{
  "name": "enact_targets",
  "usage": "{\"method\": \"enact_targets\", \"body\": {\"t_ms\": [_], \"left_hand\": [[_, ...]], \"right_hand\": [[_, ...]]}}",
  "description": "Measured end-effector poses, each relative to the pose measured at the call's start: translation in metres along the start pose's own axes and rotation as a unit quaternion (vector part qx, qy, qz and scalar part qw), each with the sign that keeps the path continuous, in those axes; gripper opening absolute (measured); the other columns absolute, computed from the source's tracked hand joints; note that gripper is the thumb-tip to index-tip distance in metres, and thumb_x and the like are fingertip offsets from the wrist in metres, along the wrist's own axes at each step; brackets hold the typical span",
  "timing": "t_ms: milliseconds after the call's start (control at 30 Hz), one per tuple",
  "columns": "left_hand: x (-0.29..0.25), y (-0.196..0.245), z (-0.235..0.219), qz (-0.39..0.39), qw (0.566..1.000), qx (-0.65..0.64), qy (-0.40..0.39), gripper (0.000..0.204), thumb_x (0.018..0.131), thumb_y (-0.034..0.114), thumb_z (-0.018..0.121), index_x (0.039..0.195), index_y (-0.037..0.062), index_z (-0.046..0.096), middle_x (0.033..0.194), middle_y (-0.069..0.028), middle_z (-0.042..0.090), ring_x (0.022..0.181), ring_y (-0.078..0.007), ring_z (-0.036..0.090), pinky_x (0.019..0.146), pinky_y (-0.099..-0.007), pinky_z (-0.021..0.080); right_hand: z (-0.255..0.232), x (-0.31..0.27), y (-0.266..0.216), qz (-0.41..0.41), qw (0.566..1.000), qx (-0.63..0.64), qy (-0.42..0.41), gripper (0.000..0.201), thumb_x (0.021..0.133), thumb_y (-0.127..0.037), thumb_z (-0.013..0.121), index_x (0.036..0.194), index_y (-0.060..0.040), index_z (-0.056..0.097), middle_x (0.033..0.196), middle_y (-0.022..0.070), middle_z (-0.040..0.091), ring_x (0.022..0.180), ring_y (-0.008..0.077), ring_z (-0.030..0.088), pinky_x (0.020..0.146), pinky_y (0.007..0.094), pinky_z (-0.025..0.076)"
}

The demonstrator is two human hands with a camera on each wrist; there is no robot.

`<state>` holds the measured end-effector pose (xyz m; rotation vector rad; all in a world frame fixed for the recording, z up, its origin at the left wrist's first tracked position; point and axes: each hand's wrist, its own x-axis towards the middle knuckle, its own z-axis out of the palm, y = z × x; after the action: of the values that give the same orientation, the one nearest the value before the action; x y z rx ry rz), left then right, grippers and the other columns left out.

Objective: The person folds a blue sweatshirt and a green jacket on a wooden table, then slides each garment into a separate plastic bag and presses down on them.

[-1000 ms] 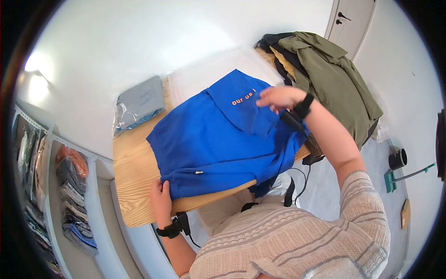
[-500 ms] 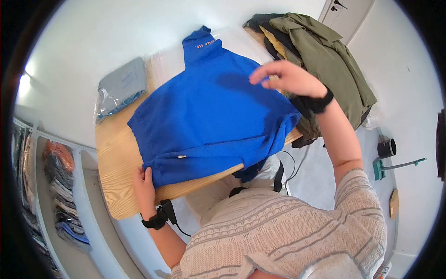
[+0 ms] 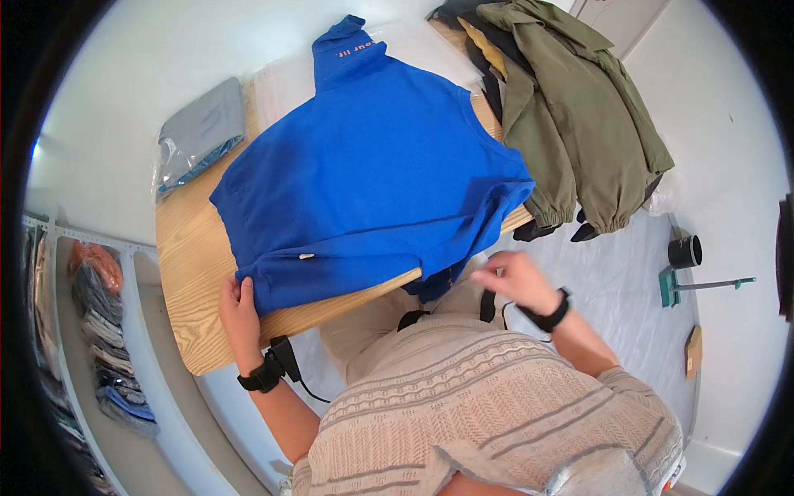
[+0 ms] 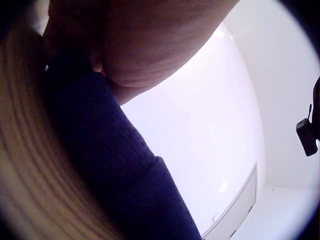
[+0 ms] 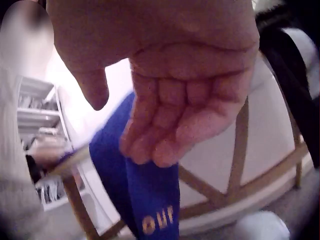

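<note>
A blue sweatshirt (image 3: 364, 165) lies spread across the wooden table (image 3: 190, 273), its ribbed hem toward the left. One sleeve (image 3: 343, 62) with orange lettering points to the far side. At the hem's near corner, my left hand (image 3: 237, 314) pinches the fabric; the left wrist view shows the ribbed band (image 4: 110, 135) at its fingers. Beyond the front edge, my right hand (image 3: 523, 283) is held in the air, fingers loosely bent and thumb apart, with nothing in its grasp. Below its fingertips in the right wrist view hangs the other lettered sleeve (image 5: 152, 200).
A bagged grey garment (image 3: 203, 128) lies at the table's left. Clear plastic bags (image 3: 281, 87) lie behind the sweatshirt. An olive jacket (image 3: 571, 107) and darker clothes are heaped at the right. Shelves (image 3: 99, 331) of folded clothes stand left; a black bin (image 3: 685, 250) stands right.
The far sleeve, earlier folded over the body, now extends to the far side. My right hand has come from above the sweatshirt down to the front edge. My left hand stays at the hem.
</note>
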<state>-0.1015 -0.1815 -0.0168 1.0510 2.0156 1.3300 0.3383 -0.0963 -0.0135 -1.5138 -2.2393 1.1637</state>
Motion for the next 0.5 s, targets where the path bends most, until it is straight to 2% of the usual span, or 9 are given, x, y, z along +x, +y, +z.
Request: {"method": "enact_targets", "body": {"t_ms": [67, 100, 167, 267, 300, 367, 433, 467, 500], "left_hand": [[0.001, 0.0, 0.0, -0.009, 1.0, 0.02, 0.002, 0.013, 0.093, 0.009, 0.053, 0.097, -0.0031, 0.054, 0.082, -0.0025, 0.059, 0.072, -0.007, 0.052, 0.067, -0.0221, 0.043], [0.001, 0.0, 0.0, -0.006, 1.0, 0.019, 0.0, 0.013, 0.093, 0.009, 0.053, 0.097, -0.0031, 0.054, 0.082, -0.0025, 0.059, 0.072, -0.007, 0.052, 0.067, -0.0221, 0.043], [0.002, 0.0, -0.002, 0.013, 1.0, 0.016, -0.004, 0.013, 0.093, 0.009, 0.053, 0.097, -0.0029, 0.055, 0.081, -0.0022, 0.06, 0.07, -0.0068, 0.052, 0.065, -0.0218, 0.043], [-0.001, 0.007, -0.004, -0.005, 1.0, 0.023, -0.016, 0.012, 0.093, 0.009, 0.053, 0.096, -0.0027, 0.055, 0.081, -0.0018, 0.059, 0.072, -0.0067, 0.052, 0.066, -0.0211, 0.042], [0.0, 0.004, -0.006, -0.004, 1.0, 0.024, -0.015, 0.012, 0.093, 0.009, 0.053, 0.096, -0.0027, 0.055, 0.081, -0.0018, 0.059, 0.072, -0.0067, 0.052, 0.066, -0.0211, 0.042], [0.002, -0.004, -0.008, 0.023, 0.999, -0.021, -0.034, 0.013, 0.094, 0.01, 0.052, 0.096, -0.0021, 0.054, 0.082, -0.0018, 0.059, 0.074, -0.0072, 0.052, 0.068, -0.0212, 0.043], [-0.003, 0.003, -0.004, 0.015, 0.999, -0.029, -0.01, 0.014, 0.094, 0.011, 0.052, 0.097, -0.0018, 0.054, 0.082, -0.0018, 0.059, 0.075, -0.0075, 0.052, 0.069, -0.0216, 0.043], [-0.005, 0.006, -0.002, 0.006, 0.999, -0.035, 0.015, 0.015, 0.095, 0.013, 0.051, 0.098, -0.0015, 0.054, 0.083, -0.0018, 0.059, 0.076, -0.0079, 0.053, 0.07, -0.022, 0.043], [-0.003, 0.003, -0.003, 0.008, 0.999, -0.035, 0.015, 0.015, 0.095, 0.013, 0.051, 0.098, -0.0015, 0.054, 0.083, -0.0018, 0.059, 0.076, -0.0079, 0.053, 0.07, -0.022, 0.043]], "right_hand": [[0.074, 0.01, 0.03, -0.041, 0.985, 0.062, 0.154, 0.036, 0.085, -0.03, 0.065, 0.105, 0.0, 0.061, 0.096, 0.0197, 0.066, 0.09, 0.0321, 0.063, 0.079, 0.0369, 0.049], [0.093, 0.019, 0.047, -0.041, 0.985, 0.061, 0.157, 0.036, 0.085, -0.03, 0.065, 0.105, 0.0, 0.061, 0.096, 0.0197, 0.066, 0.09, 0.0321, 0.063, 0.079, 0.0369, 0.049], [0.112, 0.035, 0.07, -0.045, 0.989, 0.135, 0.033, 0.04, 0.087, -0.028, 0.064, 0.115, -0.0011, 0.055, 0.104, 0.0178, 0.064, 0.094, 0.0303, 0.061, 0.084, 0.0367, 0.047], [0.066, 0.025, 0.042, -0.116, 0.976, 0.185, -0.019, 0.032, 0.089, -0.024, 0.061, 0.111, -0.0007, 0.057, 0.104, 0.0128, 0.065, 0.092, 0.0257, 0.06, 0.085, 0.0349, 0.046], [0.035, 0.014, 0.019, -0.14, 0.963, 0.221, -0.064, 0.026, 0.09, -0.018, 0.06, 0.109, -0.001, 0.058, 0.099, 0.0093, 0.066, 0.088, 0.0192, 0.059, 0.084, 0.0315, 0.046], [-0.015, -0.001, -0.004, -0.143, 0.951, 0.244, -0.124, 0.024, 0.088, -0.015, 0.062, 0.107, -0.0005, 0.059, 0.096, 0.0062, 0.065, 0.088, 0.0141, 0.059, 0.081, 0.0292, 0.047], [-0.053, -0.018, -0.029, -0.153, 0.912, 0.376, -0.056, 0.023, 0.087, -0.012, 0.063, 0.106, -0.0005, 0.06, 0.094, 0.0041, 0.065, 0.087, 0.0112, 0.058, 0.078, 0.0271, 0.047], [-0.064, -0.023, -0.033, -0.131, 0.889, 0.439, 0.017, 0.025, 0.084, -0.012, 0.065, 0.106, -0.0008, 0.06, 0.093, 0.0024, 0.064, 0.084, 0.0106, 0.058, 0.076, 0.0261, 0.047], [-0.075, -0.019, -0.032, -0.14, 0.891, 0.421, 0.092, 0.028, 0.081, -0.012, 0.065, 0.106, -0.0016, 0.06, 0.09, 0.0019, 0.064, 0.081, 0.0104, 0.058, 0.075, 0.0253, 0.046]]}}
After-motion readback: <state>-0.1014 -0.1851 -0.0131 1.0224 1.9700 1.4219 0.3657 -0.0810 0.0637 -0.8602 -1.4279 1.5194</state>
